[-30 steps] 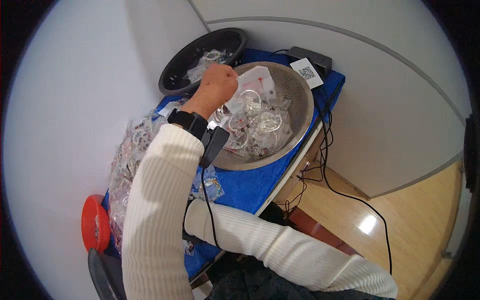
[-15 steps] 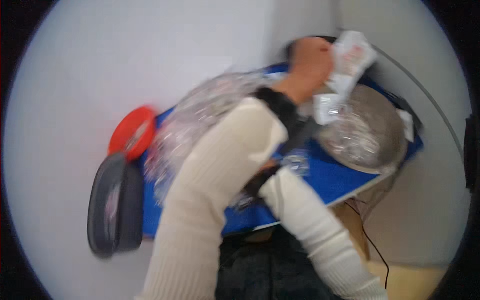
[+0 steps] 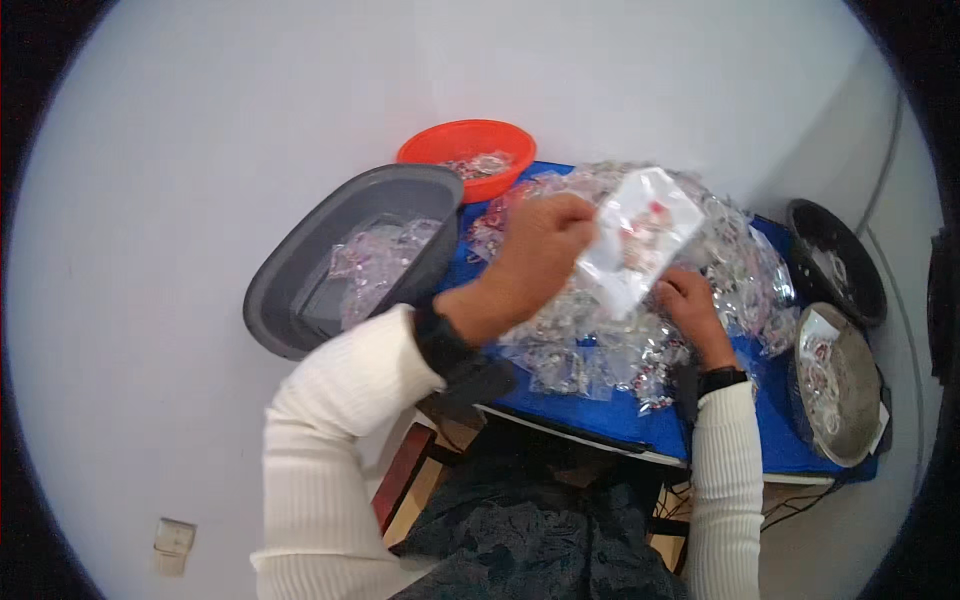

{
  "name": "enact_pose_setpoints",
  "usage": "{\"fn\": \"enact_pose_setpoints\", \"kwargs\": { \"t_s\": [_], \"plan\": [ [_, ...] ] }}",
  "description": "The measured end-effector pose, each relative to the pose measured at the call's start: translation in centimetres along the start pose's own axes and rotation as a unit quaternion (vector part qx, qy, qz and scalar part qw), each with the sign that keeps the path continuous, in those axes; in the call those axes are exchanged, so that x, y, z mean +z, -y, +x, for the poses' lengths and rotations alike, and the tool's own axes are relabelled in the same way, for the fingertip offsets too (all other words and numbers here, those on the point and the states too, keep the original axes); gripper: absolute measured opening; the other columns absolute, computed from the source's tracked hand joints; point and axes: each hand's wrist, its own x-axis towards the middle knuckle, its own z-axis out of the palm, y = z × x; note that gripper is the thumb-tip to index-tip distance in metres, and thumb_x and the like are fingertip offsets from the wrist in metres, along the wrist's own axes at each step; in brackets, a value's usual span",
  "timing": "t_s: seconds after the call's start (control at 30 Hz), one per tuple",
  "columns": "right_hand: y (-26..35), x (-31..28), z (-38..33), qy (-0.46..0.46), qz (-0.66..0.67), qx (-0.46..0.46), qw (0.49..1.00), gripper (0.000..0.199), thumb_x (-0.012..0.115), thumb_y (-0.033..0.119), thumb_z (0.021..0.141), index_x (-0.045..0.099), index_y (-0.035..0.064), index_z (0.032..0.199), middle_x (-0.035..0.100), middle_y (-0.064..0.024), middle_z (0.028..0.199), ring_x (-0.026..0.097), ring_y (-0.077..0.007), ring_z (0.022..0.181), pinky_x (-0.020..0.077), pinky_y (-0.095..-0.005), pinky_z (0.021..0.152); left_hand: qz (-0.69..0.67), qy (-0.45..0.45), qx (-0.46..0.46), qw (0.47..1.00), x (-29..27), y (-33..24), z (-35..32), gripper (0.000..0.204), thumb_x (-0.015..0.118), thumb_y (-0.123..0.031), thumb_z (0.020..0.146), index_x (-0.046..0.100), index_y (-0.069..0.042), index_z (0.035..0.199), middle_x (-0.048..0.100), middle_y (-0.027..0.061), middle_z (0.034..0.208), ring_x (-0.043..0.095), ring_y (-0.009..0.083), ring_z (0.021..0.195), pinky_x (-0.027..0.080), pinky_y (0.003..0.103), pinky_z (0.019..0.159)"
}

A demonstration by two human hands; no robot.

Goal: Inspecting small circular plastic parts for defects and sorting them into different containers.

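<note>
My left hand (image 3: 530, 262) pinches the edge of a small white-and-clear plastic packet (image 3: 641, 240) holding a reddish, beaded-looking item; it is slightly blurred. The packet is tilted, raised above a heap of clear plastic packets (image 3: 575, 365) that look like bagged jewelry. Close to the packet's lower right corner is my right hand (image 3: 692, 312), its fingers curled over the heap. What those fingers hold, if anything, is hidden. To the left of my left hand stands a deep grey tub (image 3: 290, 250) with several clear packets inside.
A red bowl (image 3: 470, 128) with small packets sits behind the tub. At the right are a black bowl (image 3: 868, 262) and a brownish round bowl (image 3: 862, 400) with packets. Blue cloth (image 3: 640, 432) covers the table. White walls rise behind; a chair (image 3: 405, 480) stands below its front edge.
The view has turned left. My left hand has brought the packet from beside the brown bowl to over the heap. My right hand, mostly hidden before, now shows beside the packet.
</note>
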Motion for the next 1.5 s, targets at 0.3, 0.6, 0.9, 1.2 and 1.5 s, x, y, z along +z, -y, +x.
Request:
{"fn": "enact_pose_setpoints", "kwargs": {
  "t_s": [0.3, 0.6, 0.9, 1.2, 1.5],
  "plan": [
    [-0.6, 0.7, -0.1, 0.094, 0.117, 0.153, 0.977, 0.011, 0.055, 0.012, 0.086, 0.06, 0.0028, 0.083, 0.052, 0.0022, 0.064, 0.047, -0.0066, 0.055, 0.0378, -0.0217, 0.052, -0.069, -0.183, -0.127, 0.972, -17.3, -2.8, -1.0, 0.018, 0.056, -0.004, 0.078, 0.064, 0.007, 0.09, 0.063, 0.0082, 0.079, 0.058, 0.0131, 0.068, 0.046, 0.025, 0.06],
    [0.1, 1.0, 0.1, 0.099, 0.119, 0.179, 0.972, 0.01, 0.054, 0.011, 0.087, 0.06, 0.0034, 0.084, 0.052, 0.0034, 0.065, 0.046, -0.0052, 0.057, 0.0362, -0.0201, 0.052, 0.17, -0.243, -0.181, 0.938, -24.9, 2.4, -1.5, 0.022, 0.058, -0.008, 0.076, 0.065, 0.006, 0.092, 0.064, 0.0086, 0.082, 0.058, 0.0143, 0.075, 0.047, 0.027, 0.065],
    [1.2, -0.1, 0.3, 0.114, 0.042, 0.129, 0.984, 0.019, 0.054, 0.016, 0.085, 0.06, 0.0003, 0.078, 0.053, -0.0013, 0.064, 0.048, -0.0096, 0.058, 0.0389, -0.0246, 0.054, 0.137, -0.019, -0.061, 0.989, -14.2, -2.8, -0.5, 0.023, 0.057, -0.011, 0.084, 0.063, 0.003, 0.1, 0.063, 0.005, 0.089, 0.055, 0.0099, 0.085, 0.044, 0.022, 0.074],
    [0.5, 0.6, 0.3, 0.094, 0.026, 0.104, 0.99, 0.016, 0.055, 0.013, 0.084, 0.062, -0.001, 0.084, 0.056, 0.0, 0.066, 0.052, -0.0096, 0.06, 0.0426, -0.0256, 0.056, 0.092, 0.12, 0.048, 0.987, -2.0, -1.7, 1.7, 0.023, 0.058, -0.015, 0.083, 0.064, 0.002, 0.098, 0.064, 0.0053, 0.085, 0.058, 0.0105, 0.078, 0.045, 0.024, 0.07],
    [-0.1, 0.4, 0.1, 0.028, 0.12, 0.21, 0.97, 0.013, 0.053, 0.009, 0.085, 0.062, 0.0, 0.089, 0.055, 0.0011, 0.066, 0.048, -0.006, 0.055, 0.0395, -0.0223, 0.05, 0.276, 0.131, 0.088, 0.948, 0.6, 12.1, 1.5, 0.03, 0.062, -0.014, 0.077, 0.063, 0.0, 0.103, 0.063, 0.0162, 0.101, 0.06, 0.0265, 0.093, 0.045, 0.036, 0.084]
  ]
}}
